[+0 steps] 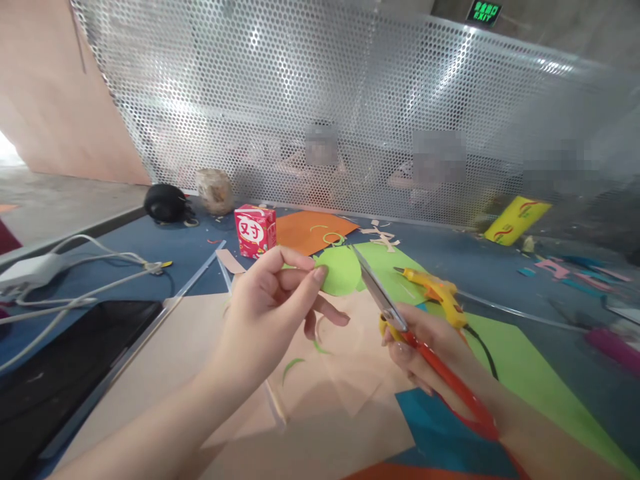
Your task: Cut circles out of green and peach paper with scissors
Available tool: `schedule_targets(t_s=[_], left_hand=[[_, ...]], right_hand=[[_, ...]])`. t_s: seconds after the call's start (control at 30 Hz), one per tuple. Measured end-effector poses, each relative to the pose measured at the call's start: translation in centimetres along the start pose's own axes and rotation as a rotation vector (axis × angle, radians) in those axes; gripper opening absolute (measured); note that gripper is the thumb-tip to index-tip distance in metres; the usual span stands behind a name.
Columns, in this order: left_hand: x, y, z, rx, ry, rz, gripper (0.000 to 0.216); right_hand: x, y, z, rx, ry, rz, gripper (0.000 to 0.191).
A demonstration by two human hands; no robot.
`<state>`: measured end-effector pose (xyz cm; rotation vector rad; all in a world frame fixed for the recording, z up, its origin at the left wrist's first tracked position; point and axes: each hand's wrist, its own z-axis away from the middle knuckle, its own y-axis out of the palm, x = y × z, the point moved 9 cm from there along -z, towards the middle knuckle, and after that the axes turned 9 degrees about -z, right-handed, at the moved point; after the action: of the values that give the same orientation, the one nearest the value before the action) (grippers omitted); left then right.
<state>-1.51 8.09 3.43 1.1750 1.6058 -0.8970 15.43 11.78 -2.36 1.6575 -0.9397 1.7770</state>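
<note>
1. Trimming the edge of a green disc of paper seems to be the step in hand; thin green curls below the left fingers fit that reading.
2. The left hand pinches the disc by its left edge between thumb and forefinger, above a pale sheet; its other fingers curl loosely.
3. The right hand is wrapped around the handles of red-handled scissors. Their tip points up and away from these fingers, near the disc's right edge. Whether blade and paper touch, I cannot tell.
4. Another snip would probably call for turning the disc in the left fingers, parting the blades and keeping fingertips out of their path.
5. Well left of the left fingers, a white charger with looped cable sits on the table, near a black flat device.
6. Just beyond the left fingers stands a red drink carton; an orange sheet lies to its right.
7. Just beyond the right fingers lies a yellow glue gun, probably the nearest obstacle, its black cord trailing right of them. A blue sheet lies below these fingers; paper scraps lie well to their right.
</note>
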Motion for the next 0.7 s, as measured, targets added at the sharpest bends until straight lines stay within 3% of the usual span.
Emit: schedule_targets(t_s=[0.23, 0.7], left_hand=[[-0.1, -0.6, -0.2, -0.065, 0.031, -0.008, 0.011], [0.1, -1.1, -0.4, -0.082, 0.027, -0.03, 0.007]], right_hand=[[0.3, 0.1, 0.1, 0.003, -0.01, -0.009, 0.042], [0.1, 0.1, -0.3, 0.042, 0.015, 0.097, 0.038]])
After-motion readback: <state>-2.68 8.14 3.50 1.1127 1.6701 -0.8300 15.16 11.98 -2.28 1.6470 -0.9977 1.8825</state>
